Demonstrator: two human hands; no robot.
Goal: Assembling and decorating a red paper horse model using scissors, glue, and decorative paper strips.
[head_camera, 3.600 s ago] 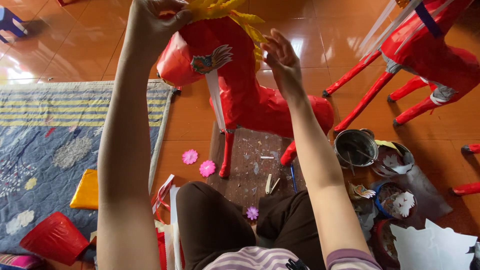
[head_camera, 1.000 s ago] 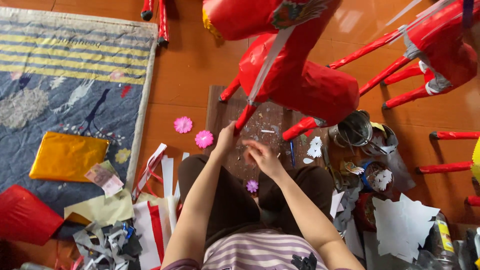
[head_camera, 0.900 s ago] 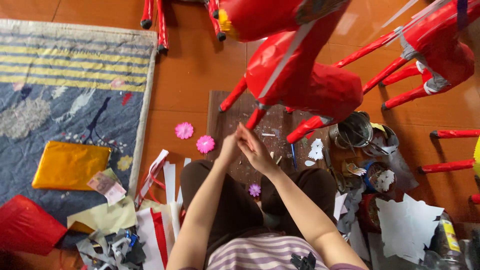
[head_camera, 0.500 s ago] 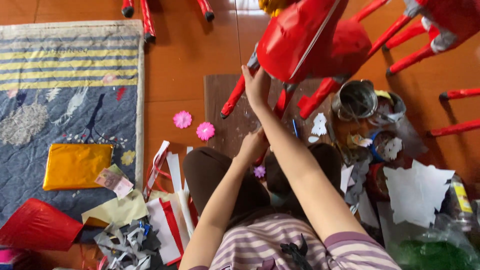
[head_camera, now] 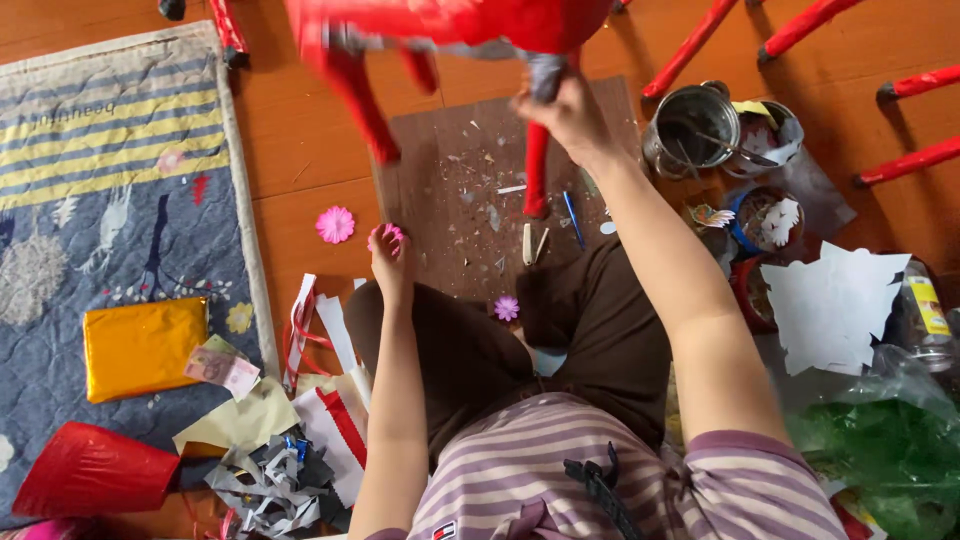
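**Hidden, cropped, blurred**

Red paper animal figure (head_camera: 460,20) cut off by the top edge: only belly and legs in view, and blurred by motion. Fingers of the right hand (head_camera: 568,115) wrapped round something grey under the figure; what it is, impossible to tell. Pink paper flower (head_camera: 388,236) mostly covered by the left hand (head_camera: 390,262), so grip unclear. Contents of the metal pot (head_camera: 692,128) too dark to make out. Green plastic bag (head_camera: 885,450) cropped at the right and bottom edges. Red legs (head_camera: 905,160) at right cut off too.
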